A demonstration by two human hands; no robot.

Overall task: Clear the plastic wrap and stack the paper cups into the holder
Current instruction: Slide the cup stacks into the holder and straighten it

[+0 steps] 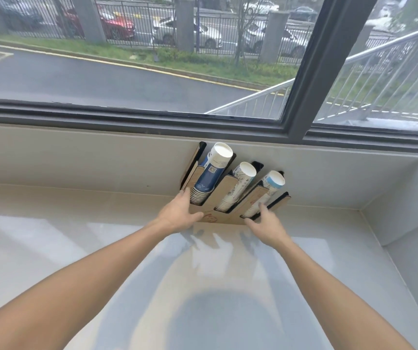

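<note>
Head view, looking down at a glossy pale bench (51,248) under a big window (152,59), and both hands are out at the far side on a brown cardboard cup holder (224,218) that leans against the low wall below the sill. Three slots, three stacks of paper cups: a tall blue stack (209,173) in the left slot, a white patterned stack (238,185) in the middle, a smaller white and light-blue stack (263,194) on the right, all tilted back with their bases showing. Left hand (177,213) lies on the holder's near left corner, fingers fairly straight along the edge, thumb across the front panel. Right hand (266,223) touches the holder's right end, beside the smallest stack, fingers extended, gripping nothing that shows. Outside, a road and parked cars (182,34).
</note>
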